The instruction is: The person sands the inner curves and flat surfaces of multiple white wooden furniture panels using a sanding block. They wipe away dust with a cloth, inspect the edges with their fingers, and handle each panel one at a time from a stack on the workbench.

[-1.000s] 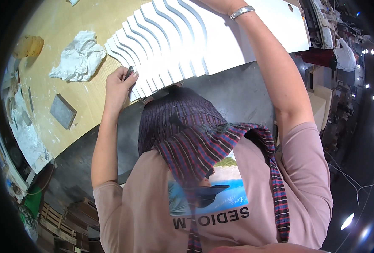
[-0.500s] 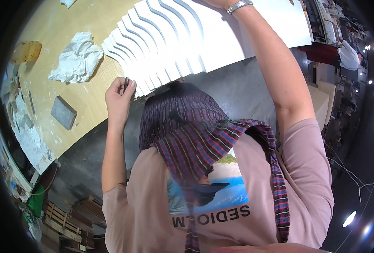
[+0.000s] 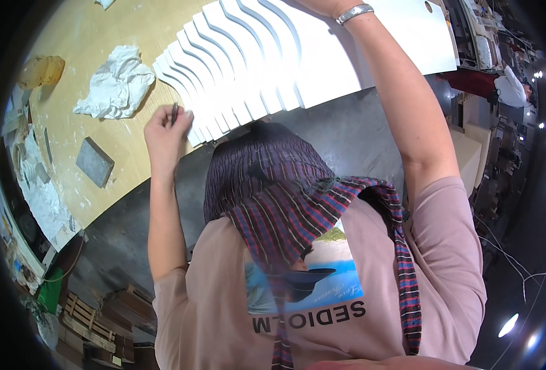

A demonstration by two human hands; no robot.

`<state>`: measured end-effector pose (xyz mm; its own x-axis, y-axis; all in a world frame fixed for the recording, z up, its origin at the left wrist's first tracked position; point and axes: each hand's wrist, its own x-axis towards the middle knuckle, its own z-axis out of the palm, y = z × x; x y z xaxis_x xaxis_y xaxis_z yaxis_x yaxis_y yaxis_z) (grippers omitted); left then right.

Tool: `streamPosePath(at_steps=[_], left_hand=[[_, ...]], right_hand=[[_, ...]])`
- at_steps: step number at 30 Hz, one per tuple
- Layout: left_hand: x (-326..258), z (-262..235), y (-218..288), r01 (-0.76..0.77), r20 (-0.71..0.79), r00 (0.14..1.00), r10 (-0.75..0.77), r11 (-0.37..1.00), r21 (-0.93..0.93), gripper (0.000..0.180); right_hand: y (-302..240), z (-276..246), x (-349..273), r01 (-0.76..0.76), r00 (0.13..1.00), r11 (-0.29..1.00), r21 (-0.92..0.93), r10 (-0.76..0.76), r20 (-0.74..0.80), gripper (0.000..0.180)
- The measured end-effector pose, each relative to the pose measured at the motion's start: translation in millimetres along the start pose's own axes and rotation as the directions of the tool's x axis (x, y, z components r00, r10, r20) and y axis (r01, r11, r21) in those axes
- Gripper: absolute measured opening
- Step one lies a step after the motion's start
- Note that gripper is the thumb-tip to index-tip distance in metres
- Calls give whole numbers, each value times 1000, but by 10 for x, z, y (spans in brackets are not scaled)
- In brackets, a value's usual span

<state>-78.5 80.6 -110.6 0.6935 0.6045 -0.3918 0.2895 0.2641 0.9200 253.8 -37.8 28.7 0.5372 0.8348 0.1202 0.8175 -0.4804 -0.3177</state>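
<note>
A fanned stack of white panels with wavy curved edges [image 3: 248, 92] lies across the table, each sheet stepped back from the one beneath. Beside its lower left end is my left hand [image 3: 166, 137], closed in a pinch on a small dark thin piece [image 3: 174, 113] whose kind I cannot make out. My right hand [image 3: 325, 6] rests at the far side of the broad top panel [image 3: 396, 43], below a silver bracelet [image 3: 354, 13]. The frame's top edge cuts off its fingers.
Left on the wooden table [image 3: 116, 139] lie a crumpled white cloth [image 3: 119, 83], a grey rectangular block [image 3: 94, 162] and an amber-coloured lump [image 3: 42, 71]. A striped apron [image 3: 285, 216] hangs at my front. Another person [image 3: 508, 86] is far off to the right.
My left hand has shifted slightly left and up, a little away from the panel edges, still pinching the dark piece. My right hand stays almost where it was.
</note>
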Motion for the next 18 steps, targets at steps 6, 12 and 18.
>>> streamPosePath(at_steps=[6, 12, 18], left_hand=[[312, 59, 28, -44, 56, 998, 28, 946, 321, 17], [304, 29, -108, -61, 14, 998, 60, 952, 299, 17], [79, -4, -38, 1, 93, 995, -29, 959, 283, 12]], right_hand=[[-14, 7, -4, -17, 1000, 1000, -10, 17, 10, 52], [-15, 29, -19, -29, 1000, 1000, 13, 29, 1, 52], [33, 54, -23, -2, 1000, 1000, 1, 2, -30, 52]])
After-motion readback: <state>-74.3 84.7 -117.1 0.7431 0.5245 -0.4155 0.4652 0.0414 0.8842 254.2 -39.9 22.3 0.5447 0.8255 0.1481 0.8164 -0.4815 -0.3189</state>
